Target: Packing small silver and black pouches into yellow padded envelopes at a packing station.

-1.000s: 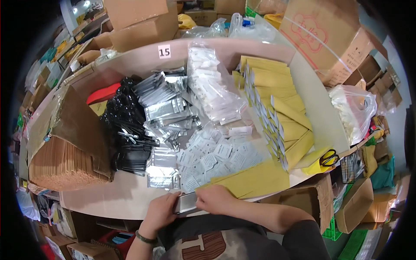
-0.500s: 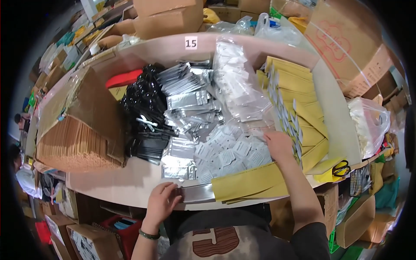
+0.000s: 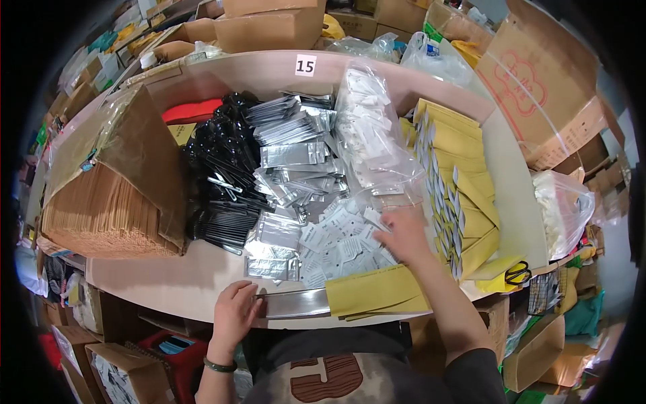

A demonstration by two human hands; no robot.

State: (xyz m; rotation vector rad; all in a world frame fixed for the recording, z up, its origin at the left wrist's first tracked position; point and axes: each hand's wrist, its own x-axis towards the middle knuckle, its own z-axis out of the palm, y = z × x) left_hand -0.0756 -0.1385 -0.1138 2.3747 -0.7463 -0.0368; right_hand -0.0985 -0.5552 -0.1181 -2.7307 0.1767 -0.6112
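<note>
I see left hand (image 3: 235,313), fingers loosely parted, at silver strip (image 3: 296,305)'s left end | right hand (image 3: 406,236), thumb and fingers apart, over white packets (image 3: 346,244) | yellow envelopes (image 3: 377,292) right of strip

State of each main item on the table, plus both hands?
Silver strip: lying flat.
Front yellow envelopes: flat, overlapping.
Right yellow envelopes: piled, overlapping.
White packets: loose, heaped.
Silver packets: piled.
Black items: heaped.
Clear bag: filled.
Cardboard box: open, packed with brown sheets.
Left hand: fingers curved at the silver strip's left end; grip unclear.
Right hand: partly open, over the white packets.
</note>
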